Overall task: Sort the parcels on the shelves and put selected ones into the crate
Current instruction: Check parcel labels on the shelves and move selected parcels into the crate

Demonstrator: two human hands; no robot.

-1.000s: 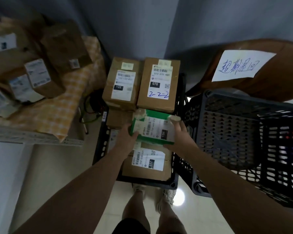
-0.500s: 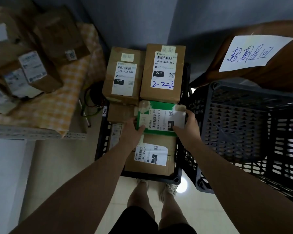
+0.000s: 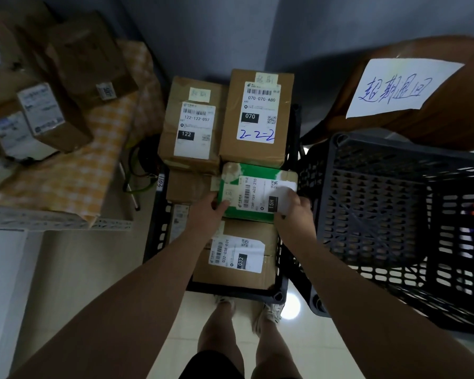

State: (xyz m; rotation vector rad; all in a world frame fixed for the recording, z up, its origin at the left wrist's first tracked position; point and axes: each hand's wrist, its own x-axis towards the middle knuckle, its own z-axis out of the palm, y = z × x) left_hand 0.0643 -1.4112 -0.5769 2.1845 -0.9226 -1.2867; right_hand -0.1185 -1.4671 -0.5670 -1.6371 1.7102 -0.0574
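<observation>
Your left hand's [image 3: 206,213] fingers are out of sight under the green parcel [image 3: 253,170], and your right hand [image 3: 294,210] covers a corner of its label. The shelf parcels [image 3: 43,113] are blurred, their labels unreadable, and the left edge cuts them off. The right edge crops the black crate [image 3: 394,149].

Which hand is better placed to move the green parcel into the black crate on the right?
Probably the right hand: it holds the green parcel's edge nearest the black crate, while the left hand holds the far edge.
</observation>
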